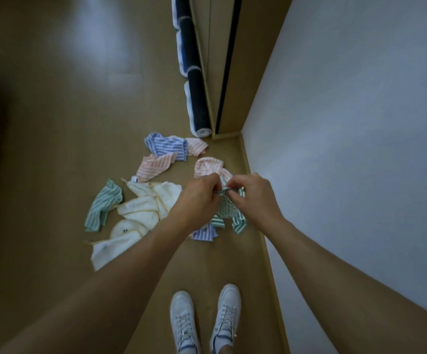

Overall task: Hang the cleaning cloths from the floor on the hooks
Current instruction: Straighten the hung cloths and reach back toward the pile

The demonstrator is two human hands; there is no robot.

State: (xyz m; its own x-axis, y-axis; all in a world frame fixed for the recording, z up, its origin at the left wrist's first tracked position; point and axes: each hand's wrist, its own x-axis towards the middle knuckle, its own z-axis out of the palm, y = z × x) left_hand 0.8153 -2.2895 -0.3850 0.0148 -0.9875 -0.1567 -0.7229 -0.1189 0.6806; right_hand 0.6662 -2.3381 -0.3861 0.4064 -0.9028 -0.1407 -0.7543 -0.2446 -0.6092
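Observation:
A green striped cloth (229,213) hangs in the air between my hands. My left hand (199,198) and my right hand (253,195) both pinch its top edge close together. On the floor below lie several other cloths: a blue striped cloth (167,146), a pink striped cloth (156,166), another pink cloth (207,166), a second green striped cloth (102,205), white cloths (143,203), and a blue striped cloth (204,233) partly hidden under my hands. No hooks are in view.
A white wall (347,123) runs along the right with a wooden baseboard. A rolled dark blue mat (194,80) lies beside a wooden door frame (215,60) ahead. My white shoes (204,320) stand on the tan floor (54,123).

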